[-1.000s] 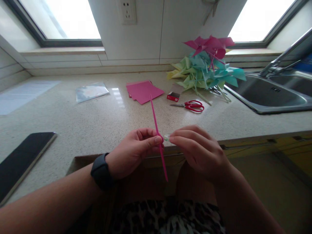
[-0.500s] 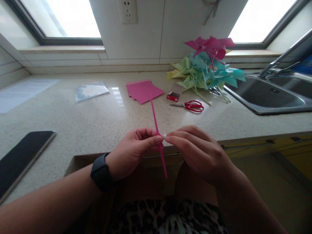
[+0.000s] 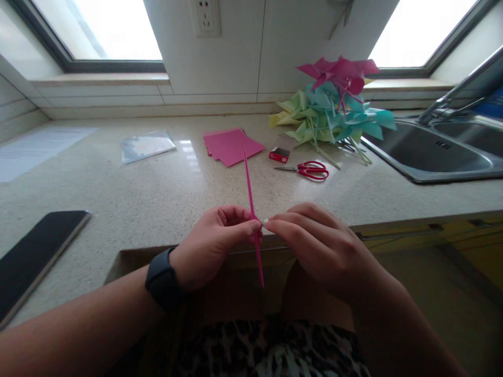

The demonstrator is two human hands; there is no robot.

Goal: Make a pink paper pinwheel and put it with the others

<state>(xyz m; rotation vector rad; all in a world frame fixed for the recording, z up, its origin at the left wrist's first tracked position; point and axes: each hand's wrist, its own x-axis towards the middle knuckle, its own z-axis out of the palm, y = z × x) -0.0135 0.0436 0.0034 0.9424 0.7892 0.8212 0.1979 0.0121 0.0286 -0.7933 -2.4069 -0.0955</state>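
At the front edge of the counter (image 3: 157, 209), left hand (image 3: 218, 238) has thumb and fingers clamped on a thin pink stick (image 3: 249, 183), gripped near its middle, ends at 12 and 6 o'clock. Right hand (image 3: 320, 248), just beside at 3 o'clock, fingertips together on a tiny pale piece (image 3: 265, 222), mostly hidden. From the hands: pink sheets (image 3: 234, 147) near 11, red-handled scissors (image 3: 304, 169) at 1, paper pinwheels (image 3: 334, 110) beyond.

Pink stick (image 3: 249, 183): one. Scissors (image 3: 302, 168): one pair. Red box (image 3: 279, 155): one. Windows (image 3: 106, 31): two.
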